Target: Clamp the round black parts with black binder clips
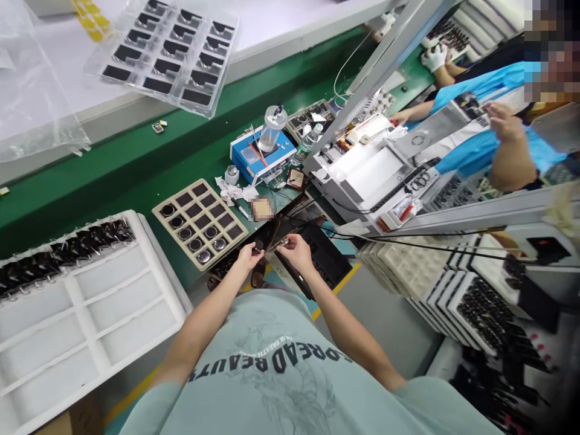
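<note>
My left hand (249, 258) is closed in a pinch on a small dark part (258, 246), held just off the front edge of the green bench. To its right, my right hand (296, 252) pinches a small, shiny, thin piece (284, 242) whose kind is too small to make out. A narrow gap separates the two hands. Beside my left hand lies a beige compartment tray (198, 266) on the bench. Round, dark-rimmed pieces like watch heads (194, 244) fill some of its dark compartments.
A blue device (244, 166) bears a clear canister (273, 130); a bottle (308, 145) stands beside it. White trays (81, 308) lie at left, a clear blister tray (172, 54) on the shelf above. Co-workers' hands (435, 57) are at right, past a metal post (376, 66).
</note>
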